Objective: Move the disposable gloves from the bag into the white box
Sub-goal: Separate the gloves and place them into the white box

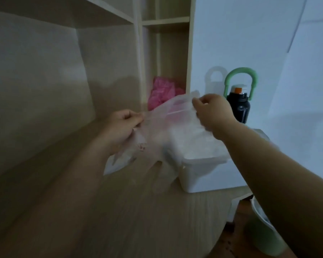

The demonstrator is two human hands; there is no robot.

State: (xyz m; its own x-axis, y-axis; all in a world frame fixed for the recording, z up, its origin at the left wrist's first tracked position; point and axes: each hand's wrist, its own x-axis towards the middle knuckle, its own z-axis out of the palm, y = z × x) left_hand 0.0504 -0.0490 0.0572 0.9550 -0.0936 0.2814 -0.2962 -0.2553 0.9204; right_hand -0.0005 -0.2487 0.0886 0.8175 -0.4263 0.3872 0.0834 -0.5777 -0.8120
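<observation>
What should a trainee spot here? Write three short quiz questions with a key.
1. True or false: the left grip and right grip both pinch the clear thin plastic bag.
2. The white rectangular plastic box stands: A on a shelf; B on the light wooden desk; C on the floor.
3. Fill in: the loop handle of the black cylindrical bottle is ____.
Key: 1 true; 2 B; 3 green.

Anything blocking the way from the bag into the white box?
Nothing visible does. The left hand and right hand pinch the bag, which drapes over the white box; only the bag's film lies between. Gloves too blurred to place.
</observation>
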